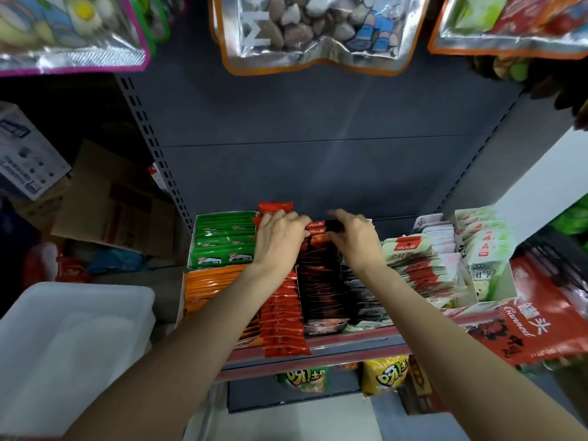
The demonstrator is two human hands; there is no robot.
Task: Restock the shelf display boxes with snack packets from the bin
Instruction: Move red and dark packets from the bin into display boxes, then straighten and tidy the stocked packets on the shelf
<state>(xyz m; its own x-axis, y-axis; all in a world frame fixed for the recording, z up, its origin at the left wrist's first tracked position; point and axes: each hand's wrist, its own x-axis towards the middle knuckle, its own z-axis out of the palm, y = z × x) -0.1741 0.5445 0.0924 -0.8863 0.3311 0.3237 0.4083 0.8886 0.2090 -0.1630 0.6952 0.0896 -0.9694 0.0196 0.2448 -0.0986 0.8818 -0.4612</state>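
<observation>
1. The left hand is reaching to the far end of the dark display box, its fingers curling over the ends of a small bunch of dark snack packets with red labels.
2. The right hand is meeting it from the right, its fingers and thumb pinching the other end of the same bunch, so both hands are holding the packets just above the far end of the box.
3. The dark display box is sitting in the middle of the shelf, already packed with upright dark packets from near end to far end.
4. Just left of it, a row of red packets is running toward the shelf's near edge, partly under the left forearm.
5. Further left, orange packets are lying near, and green packets are standing beyond them.
6. To the right of the dark box, white and red packets are leaning in rows, with pale green packets beyond.
7. The white plastic bin is resting low at the near left, well apart from both hands.
8. Large foil bags are hanging overhead.
</observation>
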